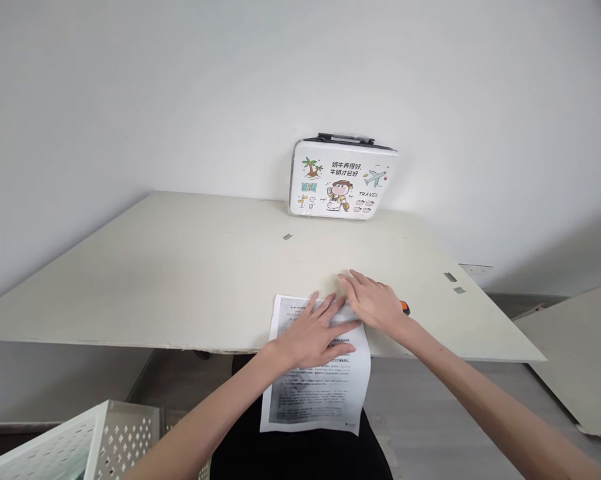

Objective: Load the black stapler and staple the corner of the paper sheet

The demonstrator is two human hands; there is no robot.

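A printed sheet of paper lies over the table's front edge, its lower part hanging above my lap. My left hand rests flat on the upper half of the sheet with its fingers spread. Beside it, my right hand is at the sheet's top right corner, fingers stretched toward the left and partly over one another. I see nothing held in it. Just right of that hand, a small orange and black object shows, mostly hidden behind it.
A white cartoon-printed case with a black handle stands at the table's back, against the wall. Small grey pieces lie on the tabletop. A white perforated basket is at lower left. A pale panel stands at right.
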